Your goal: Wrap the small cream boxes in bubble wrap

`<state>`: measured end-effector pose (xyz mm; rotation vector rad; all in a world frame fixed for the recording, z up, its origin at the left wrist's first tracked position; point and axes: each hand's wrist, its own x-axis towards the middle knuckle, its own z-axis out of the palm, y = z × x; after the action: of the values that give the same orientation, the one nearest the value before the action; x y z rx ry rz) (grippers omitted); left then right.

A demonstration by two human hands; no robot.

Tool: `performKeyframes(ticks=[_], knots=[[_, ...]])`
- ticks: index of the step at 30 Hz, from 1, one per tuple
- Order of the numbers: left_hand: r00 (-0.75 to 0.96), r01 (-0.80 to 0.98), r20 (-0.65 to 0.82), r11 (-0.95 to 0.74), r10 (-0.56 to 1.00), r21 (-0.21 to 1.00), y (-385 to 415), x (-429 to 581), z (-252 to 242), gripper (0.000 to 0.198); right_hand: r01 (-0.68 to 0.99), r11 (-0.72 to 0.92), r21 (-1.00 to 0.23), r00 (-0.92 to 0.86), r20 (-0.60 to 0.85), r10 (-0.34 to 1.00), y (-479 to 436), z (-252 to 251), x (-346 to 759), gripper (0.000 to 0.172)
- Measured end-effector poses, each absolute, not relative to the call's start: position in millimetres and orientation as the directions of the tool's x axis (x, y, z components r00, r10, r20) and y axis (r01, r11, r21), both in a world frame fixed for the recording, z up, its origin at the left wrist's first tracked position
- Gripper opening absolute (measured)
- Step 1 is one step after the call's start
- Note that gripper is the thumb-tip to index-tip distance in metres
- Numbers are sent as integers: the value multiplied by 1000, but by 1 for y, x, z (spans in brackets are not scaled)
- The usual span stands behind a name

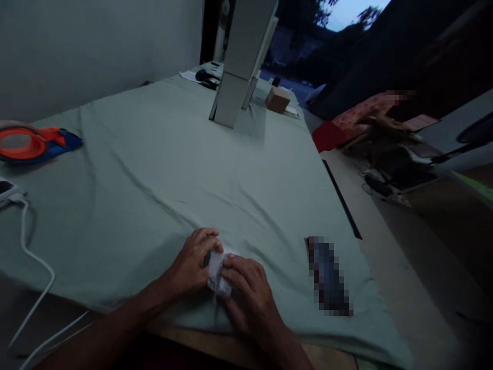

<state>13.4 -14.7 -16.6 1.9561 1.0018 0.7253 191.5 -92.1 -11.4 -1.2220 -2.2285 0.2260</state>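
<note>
Near the front edge of the cloth-covered table (pixel 185 169), a small whitish packet, seemingly in clear wrap (pixel 216 272), is between my two hands. My left hand (pixel 195 259) grips its left side, thumb and fingers curled around it. From the right, my right hand (pixel 248 280) presses its bent fingers onto the packet's top and right side. A thin, see-through strip seems to hang from the packet's near end, but blur hides its detail. What is inside the packet cannot be made out.
An orange and blue tape dispenser (pixel 38 144) lies at the left. Below it, a white cable (pixel 33 252) runs over the edge. A pixelated dark object (pixel 329 277) rests right of my hands. Farther back stand a tall pale box-like panel (pixel 234 97) and a small brown box (pixel 278 99).
</note>
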Motion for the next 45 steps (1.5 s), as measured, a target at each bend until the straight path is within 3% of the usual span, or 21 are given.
performKeyframes(ticks=[4,9,11,14,17,23,28,31,38,45], knots=[[520,368,113,-341,847,865,-12,11,-12,23,709,595,-378,-433,434,790,-84,-12,192,46],[590,321,24,-261,807,910,-8,2,-4,44,614,538,-578,-311,449,838,-58,-7,198,40],[613,293,19,-250,790,923,-7,1,-4,58,573,401,-715,-206,347,915,-45,-3,202,28],[599,283,-12,-197,800,939,-6,5,-5,67,421,98,-902,-117,53,992,-26,1,205,5],[572,245,-81,-76,816,967,-7,8,-7,65,220,-90,-971,-180,-131,975,-15,0,205,18],[538,114,-111,58,835,992,-7,11,-13,74,116,-100,-988,-186,-120,975,-23,-2,207,37],[506,78,-121,95,854,992,-7,14,-11,76,373,13,-928,-111,-30,993,-39,-3,207,54],[502,83,-147,122,853,989,-7,14,-9,75,444,32,-895,-76,-2,997,-44,-7,204,53],[480,190,-190,110,856,976,-8,14,-11,72,414,19,-910,-145,-45,988,-43,-7,203,37],[454,64,-145,130,879,989,-7,20,-23,72,403,-9,-915,-134,-69,989,-31,-7,200,32]])
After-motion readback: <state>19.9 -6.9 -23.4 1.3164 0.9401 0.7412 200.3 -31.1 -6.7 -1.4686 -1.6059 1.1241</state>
